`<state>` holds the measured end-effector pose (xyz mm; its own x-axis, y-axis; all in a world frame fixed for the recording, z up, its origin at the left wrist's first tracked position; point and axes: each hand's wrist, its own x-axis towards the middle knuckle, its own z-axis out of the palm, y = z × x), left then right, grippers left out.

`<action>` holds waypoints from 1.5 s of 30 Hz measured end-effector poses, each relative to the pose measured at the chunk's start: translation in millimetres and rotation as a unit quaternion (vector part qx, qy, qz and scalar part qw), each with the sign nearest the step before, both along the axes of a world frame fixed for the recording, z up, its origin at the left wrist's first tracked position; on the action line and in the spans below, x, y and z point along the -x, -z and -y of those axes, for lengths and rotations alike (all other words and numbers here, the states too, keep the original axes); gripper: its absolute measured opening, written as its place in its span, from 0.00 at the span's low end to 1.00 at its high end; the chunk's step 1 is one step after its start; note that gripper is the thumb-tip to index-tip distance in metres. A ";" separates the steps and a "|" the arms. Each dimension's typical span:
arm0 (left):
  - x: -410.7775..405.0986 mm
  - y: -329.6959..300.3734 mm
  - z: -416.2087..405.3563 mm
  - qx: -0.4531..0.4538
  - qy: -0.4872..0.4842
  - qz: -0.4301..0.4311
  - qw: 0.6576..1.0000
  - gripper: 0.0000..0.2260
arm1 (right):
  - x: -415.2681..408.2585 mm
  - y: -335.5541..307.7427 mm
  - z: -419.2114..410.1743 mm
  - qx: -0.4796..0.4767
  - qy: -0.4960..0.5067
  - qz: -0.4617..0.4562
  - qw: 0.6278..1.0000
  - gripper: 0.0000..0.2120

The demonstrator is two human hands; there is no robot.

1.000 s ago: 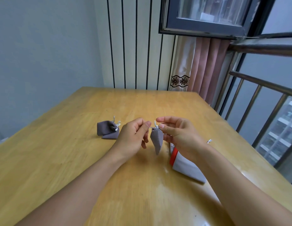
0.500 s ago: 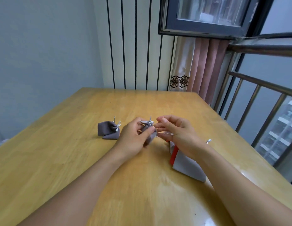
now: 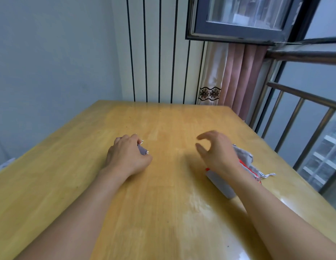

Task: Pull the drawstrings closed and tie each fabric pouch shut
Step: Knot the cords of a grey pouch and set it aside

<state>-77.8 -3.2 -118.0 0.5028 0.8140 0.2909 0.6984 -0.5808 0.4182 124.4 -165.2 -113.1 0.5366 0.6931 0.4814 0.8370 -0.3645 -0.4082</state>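
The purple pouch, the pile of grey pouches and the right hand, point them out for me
purple pouch (image 3: 142, 150), head view, on the fabric showing past the left hand's fingers.
pile of grey pouches (image 3: 245, 156), head view, on the top grey pouch behind the right hand.
right hand (image 3: 218, 152), head view, on the back of the hand.

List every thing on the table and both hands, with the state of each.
left hand: curled round the purple pouch
purple pouch: held, mostly hidden
right hand: empty, fingers loosely spread
pile of grey pouches: lying loose, cords trailing
white and red packet: lying flat
table: bare wood, glossy
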 end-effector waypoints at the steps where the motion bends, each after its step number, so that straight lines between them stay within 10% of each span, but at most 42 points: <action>1: -0.3 -2.3 3.6 -0.025 -0.008 -0.018 1.000 0.20 | -7.3 -3.3 3.2 -0.017 0.053 0.015 0.998 0.16; 6: -10.5 -5.1 19.5 -0.122 0.051 0.051 0.990 0.21 | -37.7 -0.2 23.1 0.159 0.249 -0.098 0.950 0.22; 11: -30.0 3.5 42.3 -0.019 0.234 0.209 0.949 0.19 | -12.3 1.1 0.9 0.035 -0.030 -0.186 0.981 0.14; 17: -37.9 17.6 47.2 0.282 0.310 0.216 0.882 0.20 | 21.0 -4.7 -0.1 -0.080 -0.258 -0.294 0.917 0.21; 28: -28.6 13.4 32.8 0.332 0.176 0.307 0.874 0.10 | -10.1 -0.2 7.5 0.080 -0.065 -0.077 0.992 0.19; 40: -27.1 -4.9 44.9 0.369 0.227 0.350 0.830 0.16 | 26.7 -13.6 4.1 -0.042 -0.232 -0.291 0.927 0.09; 45: -28.4 -9.8 41.6 0.469 0.203 0.417 0.752 0.18 | 21.5 -16.6 7.7 -0.074 -0.228 -0.366 0.899 0.12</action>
<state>-49.4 -44.7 -108.2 0.7255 0.6873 0.0366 -0.1894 0.1482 0.9706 102.9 -172.9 -96.5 0.4234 0.8790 0.2193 0.3725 0.0517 -0.9266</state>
